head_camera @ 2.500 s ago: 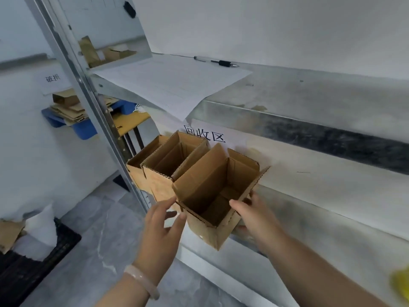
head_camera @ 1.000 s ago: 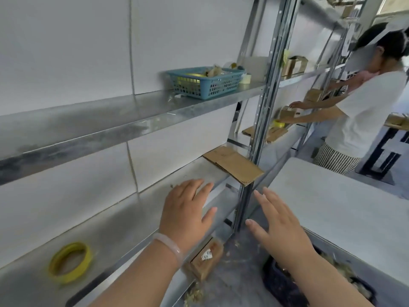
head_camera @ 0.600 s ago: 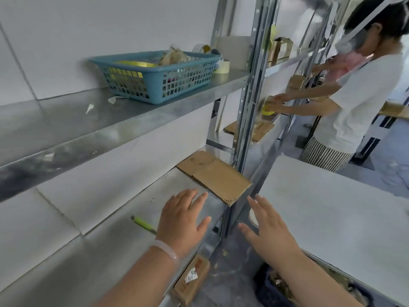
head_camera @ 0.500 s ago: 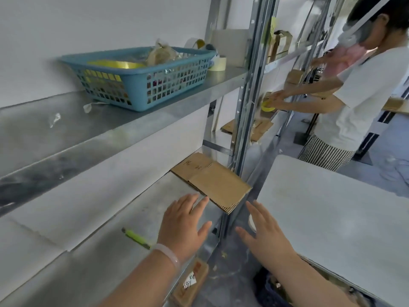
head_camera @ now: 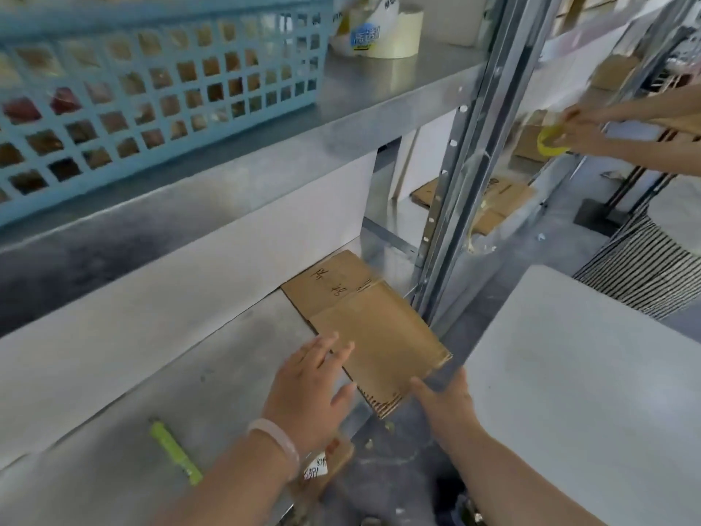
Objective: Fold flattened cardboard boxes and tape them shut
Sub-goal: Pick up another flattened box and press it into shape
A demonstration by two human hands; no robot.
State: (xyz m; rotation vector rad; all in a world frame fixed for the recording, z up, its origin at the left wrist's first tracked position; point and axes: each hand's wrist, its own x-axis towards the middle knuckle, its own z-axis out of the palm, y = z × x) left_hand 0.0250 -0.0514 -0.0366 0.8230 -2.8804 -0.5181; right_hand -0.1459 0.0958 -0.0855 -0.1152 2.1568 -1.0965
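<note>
- Half a second ago both hands hung short of the cardboard (head_camera: 383,336) and clear of it. Now they have closed that gap and reached its near end.
- Left hand (head_camera: 309,389): released, with fingers straight and spread. Its fingertips (head_camera: 343,349) are at the cardboard's left edge; I can't tell whether they touch it or sit just over it.
- Right hand (head_camera: 445,402): it is at the near corner, thumb against the corrugated edge. The fingers run under the overhang and out of sight, so I cannot tell whether it has taken hold.
- The cardboard lies flat on the shelf (head_camera: 227,381), just beside the upright (head_camera: 455,222). It rests on a second sheet (head_camera: 326,286) with handwriting on it, and its near corner sticks out past the shelf's front lip.
- Two and a half seconds ago my hands were at opened-out boxes further along the shelving. None of those are in view now.
- I read that as one box finished with and the next flat being fetched. No fold has begun on this piece, so a new cycle is only starting.
- For the taping step, a tape roll (head_camera: 383,32) stands on the upper shelf (head_camera: 379,81) beside the basket (head_camera: 151,89), well apart from both hands.
- The lift needs to take the top piece alone. Judging by the overlap, the second sheet could drag along with it.
- The surface (head_camera: 588,373) on my right is near enough to fold on.
</note>
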